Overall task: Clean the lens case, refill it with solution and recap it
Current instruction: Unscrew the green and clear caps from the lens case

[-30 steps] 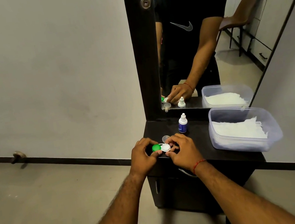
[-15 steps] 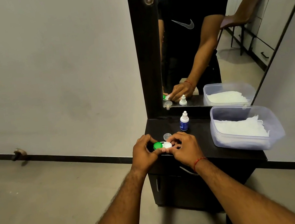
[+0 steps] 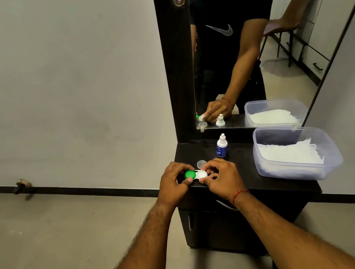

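Note:
The lens case [image 3: 195, 174] lies at the front left edge of the dark dresser top [image 3: 243, 170]; it has a green cap on its left well and a white cap on its right. My left hand [image 3: 172, 184] grips the green end with curled fingers. My right hand [image 3: 220, 177] pinches the white cap between thumb and fingertips. A small white solution bottle [image 3: 221, 146] with a blue label stands upright just behind my right hand, its nozzle bare. A small clear cap [image 3: 201, 164] sits on the top between the bottle and the case.
A clear plastic tub [image 3: 299, 166] holding white tissues fills the right side of the dresser top. A tall mirror [image 3: 250, 40] rises at the back and reflects me and a brown chair. A wall stands to the left; the floor lies below.
Both hands stay on the lens case at the dresser's front edge; my right fingers have shifted slightly around the white cap. The camera view has drifted a little.

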